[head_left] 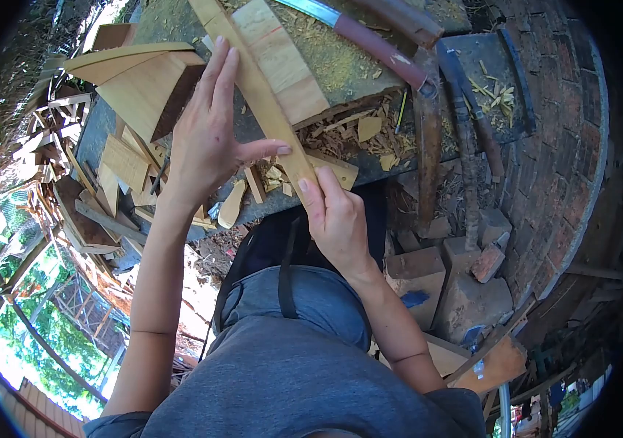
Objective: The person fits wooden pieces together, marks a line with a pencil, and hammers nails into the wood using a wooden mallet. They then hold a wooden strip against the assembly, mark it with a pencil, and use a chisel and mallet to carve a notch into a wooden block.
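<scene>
A long, narrow wooden strip (pixel 260 98) runs slantwise from the bench top down toward my body. Its near end is in my right hand (pixel 337 223), with the thumb on top and the fingers wrapped round the side. My left hand (pixel 205 139) lies along the strip with fingers stretched out and thumb spread. Its fingertips rest at the strip's left edge farther up, and its thumb touches the strip lower down. Beside the strip, on the right, a flat pale board (pixel 282 69) with a red line lies on a sawdust-covered block (pixel 341 55).
A tool with a reddish-brown handle (pixel 384 51) lies across the block. Long-handled tools (pixel 428 146) lean at the right edge. Wood chips (pixel 370 130), a green pencil (pixel 401 111) and wooden offcuts (pixel 125 160) surround the block. A brick wall (pixel 560 124) stands at right.
</scene>
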Available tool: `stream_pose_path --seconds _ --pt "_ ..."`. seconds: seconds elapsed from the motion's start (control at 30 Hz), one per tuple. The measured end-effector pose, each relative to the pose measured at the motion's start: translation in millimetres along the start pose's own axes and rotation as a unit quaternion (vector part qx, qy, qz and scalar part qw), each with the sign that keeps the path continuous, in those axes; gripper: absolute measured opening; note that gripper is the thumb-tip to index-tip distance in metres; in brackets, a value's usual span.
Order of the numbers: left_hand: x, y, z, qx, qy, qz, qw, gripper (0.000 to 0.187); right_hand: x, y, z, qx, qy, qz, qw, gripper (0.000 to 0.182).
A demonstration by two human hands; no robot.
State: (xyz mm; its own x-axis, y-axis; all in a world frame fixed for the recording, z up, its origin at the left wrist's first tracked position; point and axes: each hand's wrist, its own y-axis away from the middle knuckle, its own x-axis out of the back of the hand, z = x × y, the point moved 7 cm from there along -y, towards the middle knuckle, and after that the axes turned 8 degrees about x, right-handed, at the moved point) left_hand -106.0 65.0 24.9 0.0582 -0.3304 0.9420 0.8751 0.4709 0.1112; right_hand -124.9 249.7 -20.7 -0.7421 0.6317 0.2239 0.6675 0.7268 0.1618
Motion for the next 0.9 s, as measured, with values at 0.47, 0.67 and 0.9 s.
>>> stream_pose_path --seconds 0.47,0.67,0.9 --pt "0.3 -0.1 3.5 -0.038 -0.077 0.013 0.996 0.127 97.5 -48.1 81.5 0.202 0.453 0.044 0.867 0.018" --pt "-0.4 -0.6 1.6 -0.021 -0.085 0.005 0.996 0.125 88.9 -78.9 110.1 0.346 0.509 -0.124 0.779 0.015" --pt "-1.0 0.2 0.4 -0.013 -0.084 0.003 0.996 0.127 95.0 -73.4 96.3 0.401 0.470 -0.159 0.770 0.015"
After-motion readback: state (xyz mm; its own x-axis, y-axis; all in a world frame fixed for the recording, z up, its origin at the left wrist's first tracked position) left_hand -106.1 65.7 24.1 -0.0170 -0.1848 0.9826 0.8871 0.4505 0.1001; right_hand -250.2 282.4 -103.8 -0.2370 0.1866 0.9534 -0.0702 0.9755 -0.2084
